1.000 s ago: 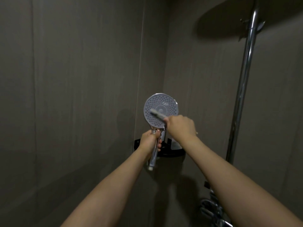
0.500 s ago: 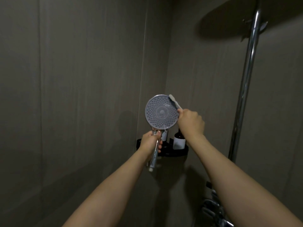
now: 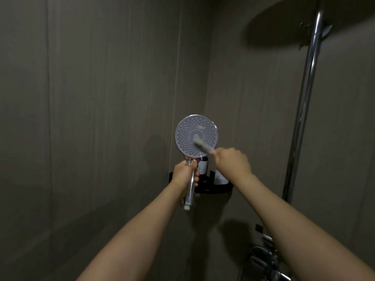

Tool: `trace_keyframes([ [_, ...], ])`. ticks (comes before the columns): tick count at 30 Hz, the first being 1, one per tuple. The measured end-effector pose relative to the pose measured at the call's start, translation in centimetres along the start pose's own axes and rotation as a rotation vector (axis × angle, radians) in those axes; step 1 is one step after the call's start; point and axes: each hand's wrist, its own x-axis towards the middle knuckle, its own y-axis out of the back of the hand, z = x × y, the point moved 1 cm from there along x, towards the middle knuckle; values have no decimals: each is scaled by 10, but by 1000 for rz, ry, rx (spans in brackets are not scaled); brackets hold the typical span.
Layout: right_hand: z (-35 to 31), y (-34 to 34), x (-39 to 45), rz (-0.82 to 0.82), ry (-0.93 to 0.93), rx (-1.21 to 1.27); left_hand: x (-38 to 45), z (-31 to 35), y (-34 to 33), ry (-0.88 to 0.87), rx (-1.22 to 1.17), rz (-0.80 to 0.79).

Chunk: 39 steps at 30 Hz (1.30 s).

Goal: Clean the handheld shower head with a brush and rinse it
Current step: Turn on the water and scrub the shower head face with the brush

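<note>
My left hand (image 3: 185, 175) is clamped round the chrome handle (image 3: 190, 191), fingers wrapped tight, holding the shower head (image 3: 196, 136) upright just above my knuckles. My right hand (image 3: 232, 162) is fisted on the brush (image 3: 203, 146), and the bristles are back on the middle of the nozzle face (a moment ago they were up at the far rim). So I'm scrubbing in sweeps; rinsing is still ahead, I'd say. Bottles (image 3: 203, 166) sit just behind my fingers.

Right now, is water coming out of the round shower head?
Off, it seems: no spray shows on the round grey handheld shower head. The right hand scrubs its face with a pale brush.
</note>
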Motion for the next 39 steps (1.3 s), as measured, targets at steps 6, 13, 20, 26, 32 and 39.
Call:
trace_keyframes([
  [6, 8, -4, -4, 45, -15, -66, 2, 4, -2, -11, 4, -9],
  [13, 21, -3, -7, 26, 56, -186, 1, 3, 7, -4, -36, -10],
  [20, 6, 1, -6, -11, 160, -217, -3, 7, -2, -3, 39, -14],
  [26, -2, 10, 2, 41, 195, -281, -5, 10, -5, -39, 96, -24],
  [32, -13, 16, 12, 75, 183, -276, -7, 7, -3, -36, 134, -16],
  [39, -25, 17, 20, 53, 157, -200, -9, 5, 2, -43, 146, -19],
])
